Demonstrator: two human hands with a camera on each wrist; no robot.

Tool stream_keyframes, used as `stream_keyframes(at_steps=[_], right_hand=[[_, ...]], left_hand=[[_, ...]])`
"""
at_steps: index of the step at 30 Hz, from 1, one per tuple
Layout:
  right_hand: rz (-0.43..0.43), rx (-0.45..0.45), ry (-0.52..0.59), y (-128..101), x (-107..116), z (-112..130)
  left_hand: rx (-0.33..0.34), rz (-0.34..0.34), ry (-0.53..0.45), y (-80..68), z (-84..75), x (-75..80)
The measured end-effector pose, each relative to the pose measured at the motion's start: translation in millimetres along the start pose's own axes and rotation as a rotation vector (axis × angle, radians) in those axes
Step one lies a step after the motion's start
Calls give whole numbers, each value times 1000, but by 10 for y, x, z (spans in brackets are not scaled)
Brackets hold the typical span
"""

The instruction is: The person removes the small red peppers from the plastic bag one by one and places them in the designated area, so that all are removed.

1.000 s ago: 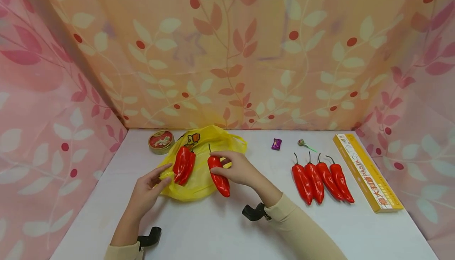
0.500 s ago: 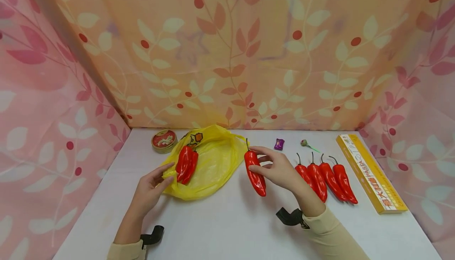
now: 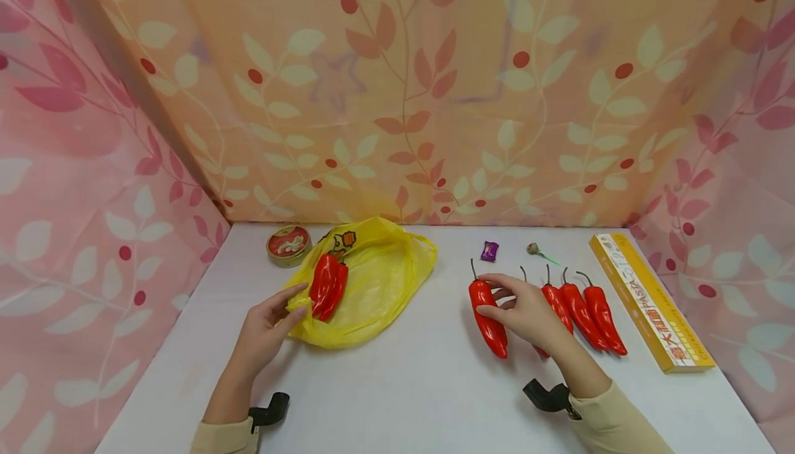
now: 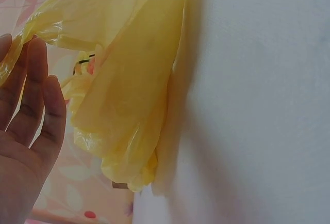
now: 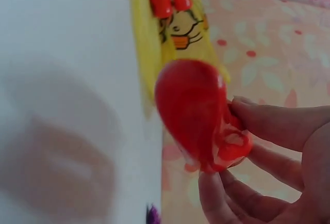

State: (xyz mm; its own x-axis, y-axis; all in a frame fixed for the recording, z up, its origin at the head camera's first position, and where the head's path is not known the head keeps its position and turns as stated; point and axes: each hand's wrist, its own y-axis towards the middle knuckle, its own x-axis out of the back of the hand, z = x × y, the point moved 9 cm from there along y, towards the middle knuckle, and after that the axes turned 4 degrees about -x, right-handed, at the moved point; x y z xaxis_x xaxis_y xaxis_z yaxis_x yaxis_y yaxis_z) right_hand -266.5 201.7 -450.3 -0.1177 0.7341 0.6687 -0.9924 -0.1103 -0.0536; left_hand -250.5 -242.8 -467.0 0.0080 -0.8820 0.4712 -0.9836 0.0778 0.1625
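Note:
In the head view my right hand pinches a red chili pepper between thumb and fingertips, its dark stem pointing up. It is held just left of a row of several red peppers, partly hiding the leftmost ones. The right wrist view shows the held pepper end-on, thumb on one side and fingers on the other. My left hand pinches the near-left edge of a yellow plastic bag, holding its mouth wide. Two red peppers lie inside the bag, on its left side.
A round red-topped tin stands behind the bag at the left. Back right lie a purple wrapped candy and a lollipop with a green stick. A yellow pasta box lies along the right. Patterned cloth walls enclose the white table.
My right hand has carried its pepper from over the bag rightward to beside the pepper row. The left hand keeps its grip on the bag edge. The view has shifted slightly.

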Motion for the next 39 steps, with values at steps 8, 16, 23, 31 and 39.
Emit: stream_keyframes(at_steps=[8, 16, 23, 31, 39], right_hand=[[-64, -20, -122, -78, 114, -247], [-97, -6, -244, -34, 162, -312], [-120, -6, -332, 12, 182, -405], [-117, -23, -396, 51, 166, -476], [-121, -18, -428, 57, 172, -456]], left_hand=[[6, 1, -11, -7, 8, -2], [6, 0, -22, -7, 20, 0], [26, 2, -14, -6, 19, -3], [8, 2, -29, 5, 16, -26], [27, 2, -21, -9, 8, -17]])
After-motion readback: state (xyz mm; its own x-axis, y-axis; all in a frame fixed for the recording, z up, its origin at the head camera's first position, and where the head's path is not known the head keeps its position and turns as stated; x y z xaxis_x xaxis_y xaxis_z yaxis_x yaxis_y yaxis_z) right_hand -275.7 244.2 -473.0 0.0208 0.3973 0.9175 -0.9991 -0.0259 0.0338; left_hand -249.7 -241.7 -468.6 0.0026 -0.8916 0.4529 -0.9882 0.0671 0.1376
